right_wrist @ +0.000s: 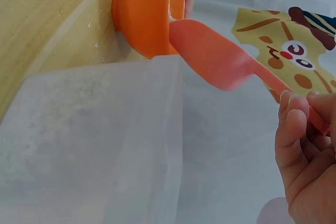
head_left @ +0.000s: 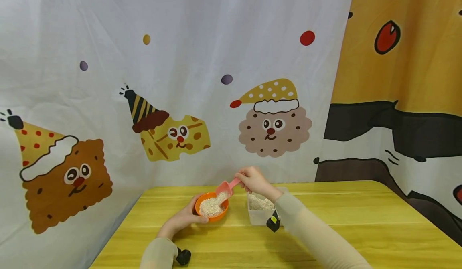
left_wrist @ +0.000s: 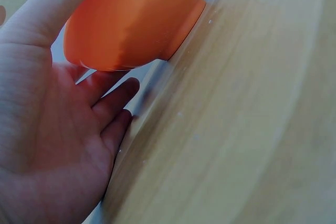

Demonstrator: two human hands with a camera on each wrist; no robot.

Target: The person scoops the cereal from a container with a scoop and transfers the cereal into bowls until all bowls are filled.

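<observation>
- We see the orange bowl (head_left: 214, 217) at the lower centre of the frame in the head view, standing on the wooden table (head_left: 343, 225) with pale flakes (head_left: 209, 209) heaped inside.
- Our left hand (head_left: 187, 216) comes in from the lower left and steadies it: in the left wrist view the thumb lies along one side of the bowl and fingers reach round the other, while the lower fingers spread loosely beneath, off the wall.
- Our right hand (head_left: 254, 181), just above and right of the bowl, pinches the handle of the pink scoop (head_left: 223, 187) between thumb and fingertips, the other fingers curled in.
- The scoop tilts down to the left, its lip at the bowl's rim, with flakes at its mouth; we judge the step in hand to be tipping a scoopful into the bowl.
- The clear plastic tub (head_left: 260, 217), right of the bowl and partly behind our right forearm, holds more flakes.
- The next move, we think, calls for tilting the scoop further until it empties, keeping the lip inside the rim and the bowl steady.
</observation>
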